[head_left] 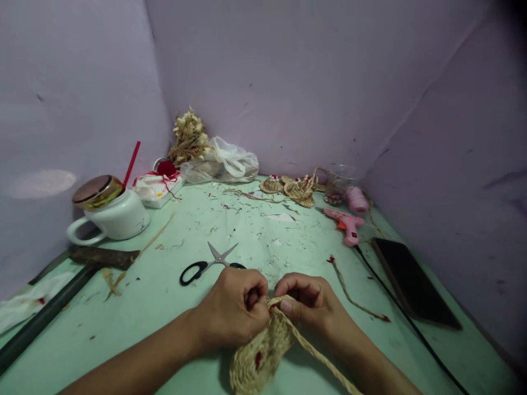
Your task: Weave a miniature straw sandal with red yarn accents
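Low in the middle of the view, a woven straw piece (261, 359) with a dark red spot hangs beneath my hands, its lower end near the frame's bottom edge. My left hand (239, 304) is closed on the top end of this piece. Between thumb and fingers, my right hand (310, 302) pinches a straw braid (315, 351) that loops at the top and trails down to the right. Some red shows where the braid meets the woven piece. Just beyond my left hand lie scissors (218, 258) with black handles, blades spread; one handle is partly hidden.
A pink glue gun (348, 224), its black cord and a dark phone (414, 282) lie right, near a short braid (354, 293). A hammer (53, 302) and white mug (119, 216) stand left. Behind are a plastic bag (230, 162), straw ornaments (302, 191) and pink thread (356, 200).
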`<act>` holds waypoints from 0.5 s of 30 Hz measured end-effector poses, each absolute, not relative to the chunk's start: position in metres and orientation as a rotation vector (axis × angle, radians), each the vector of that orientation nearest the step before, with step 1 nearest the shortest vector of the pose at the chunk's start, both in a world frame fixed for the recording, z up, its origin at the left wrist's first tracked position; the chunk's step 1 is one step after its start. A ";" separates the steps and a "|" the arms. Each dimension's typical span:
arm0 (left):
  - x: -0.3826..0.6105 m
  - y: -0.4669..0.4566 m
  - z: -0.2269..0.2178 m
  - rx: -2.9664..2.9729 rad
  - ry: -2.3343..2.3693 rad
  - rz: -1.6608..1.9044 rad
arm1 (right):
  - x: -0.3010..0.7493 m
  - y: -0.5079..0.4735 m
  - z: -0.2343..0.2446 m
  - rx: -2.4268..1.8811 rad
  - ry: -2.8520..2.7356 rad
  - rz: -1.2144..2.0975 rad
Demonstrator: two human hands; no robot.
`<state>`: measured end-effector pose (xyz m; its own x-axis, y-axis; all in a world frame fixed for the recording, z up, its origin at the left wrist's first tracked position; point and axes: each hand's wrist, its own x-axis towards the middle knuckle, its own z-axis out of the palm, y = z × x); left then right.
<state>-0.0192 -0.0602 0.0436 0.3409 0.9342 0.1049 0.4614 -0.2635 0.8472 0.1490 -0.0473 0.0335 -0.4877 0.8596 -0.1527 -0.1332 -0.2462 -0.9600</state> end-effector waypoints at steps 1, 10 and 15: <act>-0.018 -0.060 0.043 1.850 1.245 0.823 | 0.149 -0.047 0.033 -0.931 -1.294 1.814; -0.025 -0.048 0.040 1.296 0.946 0.599 | 0.156 -0.038 0.029 -0.946 -1.294 1.831; -0.014 -0.050 0.034 1.156 0.969 0.613 | 0.151 -0.042 0.030 -0.942 -1.308 1.817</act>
<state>-0.0135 -0.0505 0.0338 0.4760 0.8225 -0.3114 0.0708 0.3171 0.9458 0.1508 -0.0420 0.0300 -0.4926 0.8558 -0.1576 -0.1220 -0.2473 -0.9612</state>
